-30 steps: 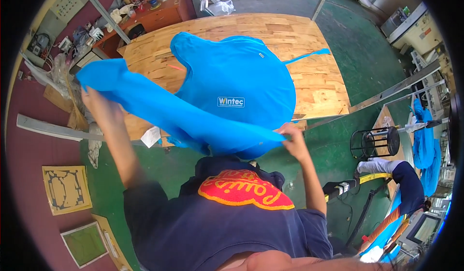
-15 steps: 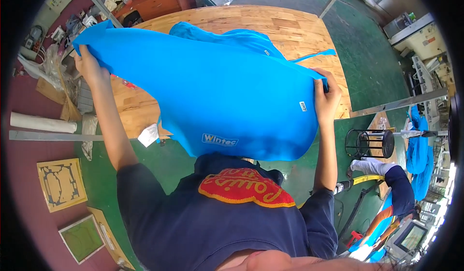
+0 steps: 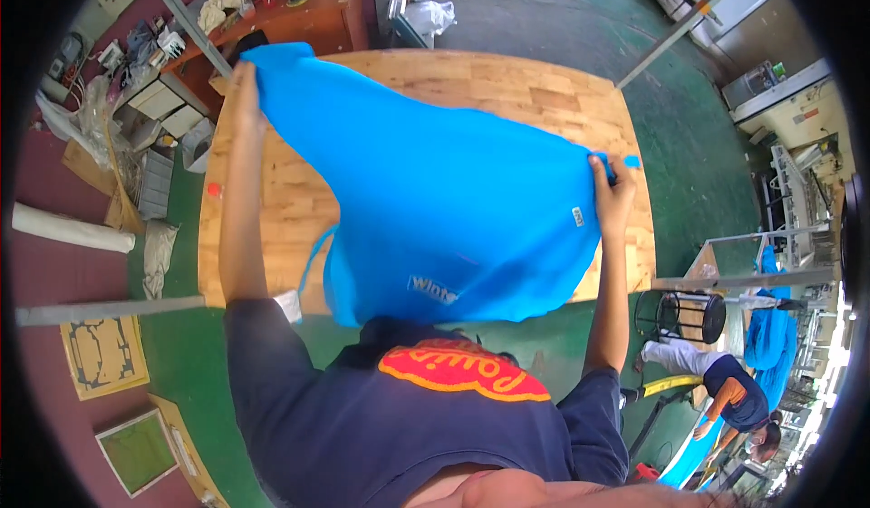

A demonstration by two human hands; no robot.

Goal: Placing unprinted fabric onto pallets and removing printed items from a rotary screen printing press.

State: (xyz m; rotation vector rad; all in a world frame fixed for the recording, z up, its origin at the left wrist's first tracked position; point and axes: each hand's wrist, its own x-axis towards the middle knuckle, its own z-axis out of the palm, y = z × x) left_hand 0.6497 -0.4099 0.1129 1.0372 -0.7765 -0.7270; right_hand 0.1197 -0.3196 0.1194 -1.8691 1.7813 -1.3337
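Surface: we see a wooden table (image 3: 507, 91) on a green floor (image 3: 544, 19).
Garment: the blue sweatshirt (image 3: 453, 191) is stretched over the table, long axis left-far to right-near.
Grip: left hand (image 3: 245, 100) and right hand (image 3: 612, 191) both clamp its edges.

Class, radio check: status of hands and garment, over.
Left hand and right hand both gripping blue garment, spread above wooden table. Nothing in the way.

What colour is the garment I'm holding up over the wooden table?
Bright blue garment, with a small white printed mark near its lower edge; the head view shows it.
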